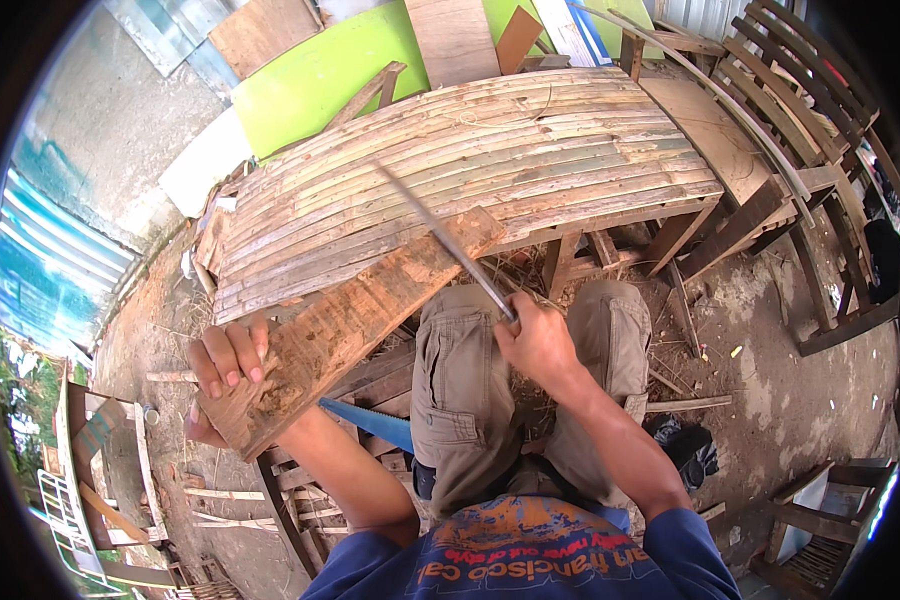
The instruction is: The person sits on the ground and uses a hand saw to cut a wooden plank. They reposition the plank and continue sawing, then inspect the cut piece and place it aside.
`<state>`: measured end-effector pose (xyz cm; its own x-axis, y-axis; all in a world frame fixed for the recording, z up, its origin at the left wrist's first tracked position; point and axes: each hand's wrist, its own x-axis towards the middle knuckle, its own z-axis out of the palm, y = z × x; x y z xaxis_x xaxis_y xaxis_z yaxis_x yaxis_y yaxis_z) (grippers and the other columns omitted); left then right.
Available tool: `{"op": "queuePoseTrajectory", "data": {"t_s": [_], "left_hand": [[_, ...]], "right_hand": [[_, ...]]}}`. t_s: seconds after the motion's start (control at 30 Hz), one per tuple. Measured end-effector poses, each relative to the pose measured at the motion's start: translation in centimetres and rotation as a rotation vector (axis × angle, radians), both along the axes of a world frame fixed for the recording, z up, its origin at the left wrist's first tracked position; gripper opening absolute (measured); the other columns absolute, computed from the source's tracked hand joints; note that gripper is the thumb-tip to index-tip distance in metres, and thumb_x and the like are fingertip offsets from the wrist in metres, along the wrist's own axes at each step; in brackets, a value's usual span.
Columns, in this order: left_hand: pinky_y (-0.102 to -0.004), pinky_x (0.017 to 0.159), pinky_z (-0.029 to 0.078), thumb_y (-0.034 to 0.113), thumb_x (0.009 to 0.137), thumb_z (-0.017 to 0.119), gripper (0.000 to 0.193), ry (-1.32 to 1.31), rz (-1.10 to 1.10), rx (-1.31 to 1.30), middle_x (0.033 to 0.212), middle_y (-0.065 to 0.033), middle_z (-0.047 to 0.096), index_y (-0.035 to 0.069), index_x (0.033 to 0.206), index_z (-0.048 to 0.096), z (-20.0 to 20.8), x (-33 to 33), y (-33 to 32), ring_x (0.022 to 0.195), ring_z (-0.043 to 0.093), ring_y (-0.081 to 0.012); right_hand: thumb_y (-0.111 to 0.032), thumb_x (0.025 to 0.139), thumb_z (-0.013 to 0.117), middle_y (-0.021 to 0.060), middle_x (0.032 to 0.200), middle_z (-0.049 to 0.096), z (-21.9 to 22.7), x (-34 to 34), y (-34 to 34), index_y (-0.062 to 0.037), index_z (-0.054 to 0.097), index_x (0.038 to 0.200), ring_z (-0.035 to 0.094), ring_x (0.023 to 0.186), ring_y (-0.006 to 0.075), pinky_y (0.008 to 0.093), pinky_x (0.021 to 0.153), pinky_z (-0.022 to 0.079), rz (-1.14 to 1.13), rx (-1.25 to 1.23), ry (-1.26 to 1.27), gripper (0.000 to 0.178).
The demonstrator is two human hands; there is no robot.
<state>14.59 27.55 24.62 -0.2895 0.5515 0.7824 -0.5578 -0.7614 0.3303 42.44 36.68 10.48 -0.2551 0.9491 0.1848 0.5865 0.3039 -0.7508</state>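
Note:
A rough brown wooden plank [350,325] slants across the view, its far right end over the front edge of a slatted wooden bench [390,210]. My left hand [232,362] is closed round its near left end, fingers on top. In my right hand [538,342], closed over my knees, is a long, narrow grey metal blade [432,222]. The blade is seen nearly edge-on and crosses the plank near its far end; my fingers hide the handle, and I cannot tell whether blade and wood touch. A blue saw [372,424] shows beside my left forearm.
Wooden slats and frame pieces [300,500] lie low on the left. A wooden chair frame [800,180] stands at the right, near a black plastic bag [685,447]. Bright green boards [330,85] lean behind the bench.

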Motion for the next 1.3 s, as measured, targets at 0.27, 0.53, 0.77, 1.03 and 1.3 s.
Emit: {"op": "queuePoseTrajectory", "data": {"t_s": [0.27, 0.53, 0.77, 1.03, 1.3], "left_hand": [[-0.0341, 0.078, 0.037, 0.049, 0.077, 0.073, 0.040, -0.001, -0.003, 0.003, 0.078, -0.0009, 0.049, 0.016, 0.081, 0.049, 0.2, 0.0, 0.1, 0.070, 0.052, -0.0163], [-0.0347, 0.079, 0.037, 0.049, 0.076, 0.072, 0.041, -0.029, 0.003, 0.009, 0.079, -0.0016, 0.050, 0.016, 0.081, 0.049, -0.2, -0.2, -0.1, 0.069, 0.052, -0.0162], [-0.0340, 0.078, 0.038, 0.043, 0.071, 0.073, 0.038, -0.074, -0.016, -0.009, 0.076, -0.0021, 0.047, 0.015, 0.078, 0.048, 0.6, 0.8, 0.1, 0.069, 0.050, -0.0175], [-0.0322, 0.076, 0.037, 0.049, 0.075, 0.074, 0.039, 0.004, -0.015, 0.002, 0.076, 0.0012, 0.050, 0.018, 0.076, 0.050, 0.1, 0.1, 0.0, 0.065, 0.052, -0.0139], [-0.0323, 0.076, 0.038, 0.050, 0.077, 0.074, 0.039, 0.005, -0.022, 0.026, 0.079, 0.0001, 0.051, 0.017, 0.080, 0.052, -0.2, -0.5, 0.2, 0.068, 0.053, -0.0146]], "right_hand": [[-0.016, 0.083, 0.073, 0.0179, 0.068, 0.068, -0.6, 0.9, -0.7, -0.0004, 0.065, 0.103, 0.070, 0.068, 0.0395, 0.0468, 0.066, 0.057, -0.008, 0.013, 0.008, 0.027], [-0.014, 0.084, 0.071, 0.0187, 0.070, 0.068, -0.5, 0.5, -1.3, 0.0000, 0.065, 0.099, 0.070, 0.068, 0.0378, 0.0447, 0.062, 0.056, 0.036, 0.065, 0.037, 0.021], [-0.014, 0.084, 0.070, 0.0196, 0.066, 0.067, -2.2, 1.1, -0.4, -0.0002, 0.065, 0.100, 0.069, 0.064, 0.0388, 0.0453, 0.061, 0.057, 0.000, 0.077, 0.014, 0.022], [-0.015, 0.084, 0.070, 0.0195, 0.066, 0.066, -1.5, 2.1, -1.0, 0.0000, 0.065, 0.099, 0.070, 0.068, 0.0384, 0.0450, 0.066, 0.057, 0.046, -0.016, 0.053, 0.022], [-0.019, 0.083, 0.071, 0.0202, 0.073, 0.070, -2.4, 2.5, -1.1, -0.0031, 0.066, 0.100, 0.070, 0.076, 0.0428, 0.0515, 0.073, 0.057, 0.035, -0.038, 0.042, 0.024]]}}
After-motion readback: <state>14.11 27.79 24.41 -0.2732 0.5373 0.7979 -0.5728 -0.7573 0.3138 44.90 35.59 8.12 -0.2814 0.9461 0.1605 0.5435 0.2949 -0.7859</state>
